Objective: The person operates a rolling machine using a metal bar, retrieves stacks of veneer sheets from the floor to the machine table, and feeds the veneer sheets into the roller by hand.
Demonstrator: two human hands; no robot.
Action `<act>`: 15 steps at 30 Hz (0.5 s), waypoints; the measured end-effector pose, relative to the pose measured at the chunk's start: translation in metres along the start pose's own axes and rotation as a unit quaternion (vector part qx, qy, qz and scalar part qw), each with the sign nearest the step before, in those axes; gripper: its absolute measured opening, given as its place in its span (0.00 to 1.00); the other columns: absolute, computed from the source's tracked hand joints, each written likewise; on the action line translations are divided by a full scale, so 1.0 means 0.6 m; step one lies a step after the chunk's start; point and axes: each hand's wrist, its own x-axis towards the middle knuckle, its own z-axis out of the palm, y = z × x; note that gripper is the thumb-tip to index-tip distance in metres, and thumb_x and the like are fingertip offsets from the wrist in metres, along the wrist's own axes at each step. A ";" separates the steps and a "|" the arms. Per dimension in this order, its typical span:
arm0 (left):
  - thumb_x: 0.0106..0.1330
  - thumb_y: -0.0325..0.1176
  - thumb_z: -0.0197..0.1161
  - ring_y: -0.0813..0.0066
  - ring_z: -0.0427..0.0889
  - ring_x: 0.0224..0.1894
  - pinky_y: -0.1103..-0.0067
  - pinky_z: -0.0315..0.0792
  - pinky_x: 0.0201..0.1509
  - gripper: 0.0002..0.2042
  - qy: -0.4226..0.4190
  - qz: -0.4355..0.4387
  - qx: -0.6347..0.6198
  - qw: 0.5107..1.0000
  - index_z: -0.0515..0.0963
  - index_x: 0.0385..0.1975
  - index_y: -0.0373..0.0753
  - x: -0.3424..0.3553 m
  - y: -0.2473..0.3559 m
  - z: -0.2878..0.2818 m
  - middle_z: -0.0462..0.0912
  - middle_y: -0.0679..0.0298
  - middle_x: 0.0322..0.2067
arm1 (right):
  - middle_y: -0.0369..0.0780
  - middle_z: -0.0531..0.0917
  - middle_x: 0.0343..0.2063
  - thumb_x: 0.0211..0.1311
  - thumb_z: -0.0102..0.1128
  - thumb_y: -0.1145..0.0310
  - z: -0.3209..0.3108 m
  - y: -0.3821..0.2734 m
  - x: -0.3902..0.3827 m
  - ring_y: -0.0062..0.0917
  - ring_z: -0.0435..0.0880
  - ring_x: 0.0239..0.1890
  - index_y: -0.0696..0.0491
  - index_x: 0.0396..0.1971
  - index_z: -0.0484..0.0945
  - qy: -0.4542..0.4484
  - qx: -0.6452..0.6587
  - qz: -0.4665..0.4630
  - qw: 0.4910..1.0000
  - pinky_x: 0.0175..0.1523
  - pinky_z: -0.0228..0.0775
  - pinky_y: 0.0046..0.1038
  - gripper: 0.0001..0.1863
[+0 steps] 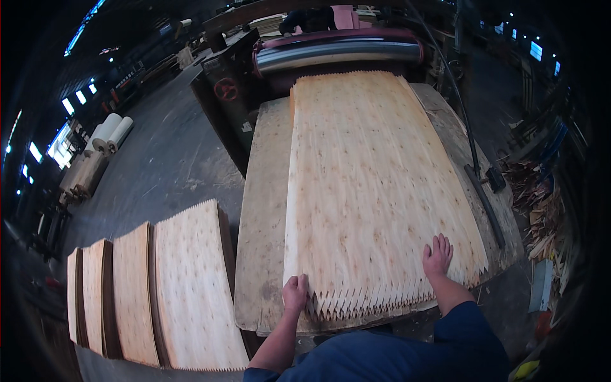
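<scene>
A stack of pale, knotty wood veneer sheets (375,178) with zigzag-cut near and far ends lies lengthwise before me on a worn, board-topped table (264,191). My left hand (294,293) is closed on the veneer at its near left corner, fingers curled over the edge; how many sheets it holds cannot be made out. Flat on the top sheet, toward the near right, rests my right hand (438,256), its fingers stretched out. At the near end, several toothed edges show fanned one behind another. The far end reaches close to a shiny metal roller (340,54).
Several more veneer stacks (194,286) stand to the left. A red handwheel (226,89) sits on the machine's left side. A dark bar (485,207) lies along the table's right side, near wood scraps (541,219). Behind the roller, a person in dark clothing (318,19) is partly visible.
</scene>
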 end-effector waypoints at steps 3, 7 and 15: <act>0.64 0.44 0.55 0.74 0.69 0.17 0.72 0.67 0.24 0.20 0.005 0.006 0.000 1.000 0.68 0.18 0.32 0.007 -0.022 0.009 0.70 0.58 0.12 | 0.42 0.67 0.59 0.58 0.50 0.57 0.001 0.001 0.000 0.35 0.57 0.65 0.55 0.52 0.71 -0.003 -0.002 0.006 1.000 0.68 0.41 0.42 0.24; 0.64 0.43 0.56 0.75 0.66 0.18 0.72 0.65 0.25 0.20 -0.003 0.000 -0.021 1.000 0.68 0.18 0.32 0.005 -0.008 0.008 0.68 0.57 0.13 | 0.42 0.66 0.60 0.59 0.50 0.57 0.003 0.007 0.000 0.35 0.57 0.65 0.55 0.53 0.70 -0.006 -0.008 0.005 1.000 0.68 0.41 0.42 0.25; 0.64 0.42 0.56 0.77 0.65 0.19 0.73 0.65 0.25 0.19 -0.004 0.000 -0.031 1.000 0.68 0.18 0.32 0.005 -0.010 0.007 0.67 0.59 0.13 | 0.41 0.66 0.60 0.59 0.50 0.57 0.000 0.002 0.002 0.35 0.57 0.65 0.55 0.53 0.70 -0.010 -0.008 0.007 1.000 0.69 0.41 0.42 0.25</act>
